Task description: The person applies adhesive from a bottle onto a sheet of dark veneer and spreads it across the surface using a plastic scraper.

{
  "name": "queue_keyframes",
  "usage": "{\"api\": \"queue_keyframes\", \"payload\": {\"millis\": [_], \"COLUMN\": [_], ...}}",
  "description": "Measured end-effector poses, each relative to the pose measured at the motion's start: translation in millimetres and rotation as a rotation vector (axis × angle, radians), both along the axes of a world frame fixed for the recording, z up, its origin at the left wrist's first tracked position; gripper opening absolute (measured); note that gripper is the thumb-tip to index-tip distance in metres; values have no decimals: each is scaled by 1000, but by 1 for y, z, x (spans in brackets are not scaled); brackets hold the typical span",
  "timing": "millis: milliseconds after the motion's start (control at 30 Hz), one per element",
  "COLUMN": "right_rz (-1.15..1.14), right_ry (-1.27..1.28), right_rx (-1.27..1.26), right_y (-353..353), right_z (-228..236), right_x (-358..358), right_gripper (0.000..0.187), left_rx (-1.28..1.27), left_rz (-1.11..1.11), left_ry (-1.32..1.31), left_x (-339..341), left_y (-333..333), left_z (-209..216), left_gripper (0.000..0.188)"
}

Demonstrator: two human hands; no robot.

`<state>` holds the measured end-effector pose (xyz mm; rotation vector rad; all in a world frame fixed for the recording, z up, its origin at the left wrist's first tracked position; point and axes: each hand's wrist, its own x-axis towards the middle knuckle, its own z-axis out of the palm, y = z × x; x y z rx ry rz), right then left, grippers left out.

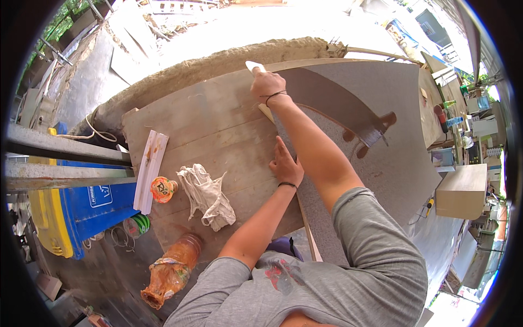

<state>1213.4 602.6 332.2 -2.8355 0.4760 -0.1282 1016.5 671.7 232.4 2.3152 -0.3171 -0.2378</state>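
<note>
Grasping a small white piece (254, 66), right hand (268, 86).
Left hand (286, 168) at a flat grey sheet (403, 169): grip I can't tell.

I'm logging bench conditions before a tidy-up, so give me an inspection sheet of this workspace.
Surface: wooden table, stained.
Job's things: grey panel; white piece; curved brown shape over the panel, nature unclear.
Clutter: crumpled pale cloth, orange-topped container, pale strip, orange-stained bottle.
Hands: right hand grips the white piece; left hand empty, near the panel's left edge.
Cables: pale cord, left.
Surroundings: blue bin, yellow lid.
</note>
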Motion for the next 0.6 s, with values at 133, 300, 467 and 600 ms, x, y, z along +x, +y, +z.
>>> {"api": "queue_keyframes", "payload": {"millis": [133, 300, 467, 600], "right_rz": [130, 286, 446, 147], "right_ry": [-38, 27, -250, -305], "right_rx": [-24, 79, 257, 166], "right_y": [24, 43, 78, -5], "right_z": [0, 27, 105, 146], "right_x": [6, -12, -102, -189], "right_gripper": [30, 36, 44, 48], "left_rx": [88, 222, 233, 62], "left_rz": [-37, -206, -138, 33], "left_ry": [-43, 53, 141, 18], "left_x": [1, 0, 6, -2], "left_y": [-3, -5, -2, -2], "left_z": [-36, -31, -45, -7], "left_gripper": [87, 76, 66, 75]}}
